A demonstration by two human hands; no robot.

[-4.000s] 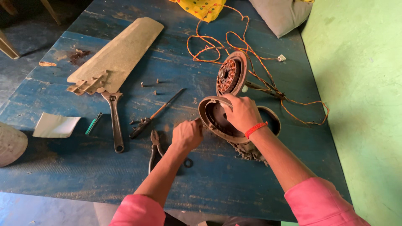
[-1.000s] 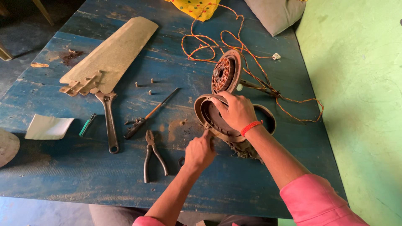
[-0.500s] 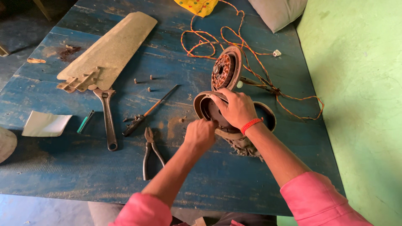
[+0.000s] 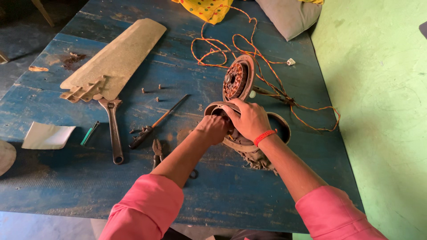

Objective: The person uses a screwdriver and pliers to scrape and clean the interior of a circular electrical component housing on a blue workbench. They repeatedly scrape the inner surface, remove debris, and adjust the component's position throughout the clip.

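A rusty round fan motor housing (image 4: 242, 143) lies on the blue wooden table (image 4: 231, 195). My right hand (image 4: 251, 119) rests over its top rim and grips it. My left hand (image 4: 214, 128) presses against the housing's left side, fingers curled at the rim. Whether it holds a small part I cannot tell. Behind the hands a motor stator with copper windings (image 4: 235, 81) stands on edge. Orange wires (image 4: 267, 84) trail from it across the table.
A fan blade (image 4: 116, 58), an adjustable wrench (image 4: 114, 129), a screwdriver (image 4: 156, 122), pliers (image 4: 157, 150), loose bolts (image 4: 151, 92) and a white paper (image 4: 48, 135) lie to the left. A yellow cloth (image 4: 205, 7) and grey cushion (image 4: 289, 13) sit at the far edge. A green wall (image 4: 378, 111) stands at right.
My left hand left the pliers on the table and rose to the housing's left rim. My right hand stayed on the housing.
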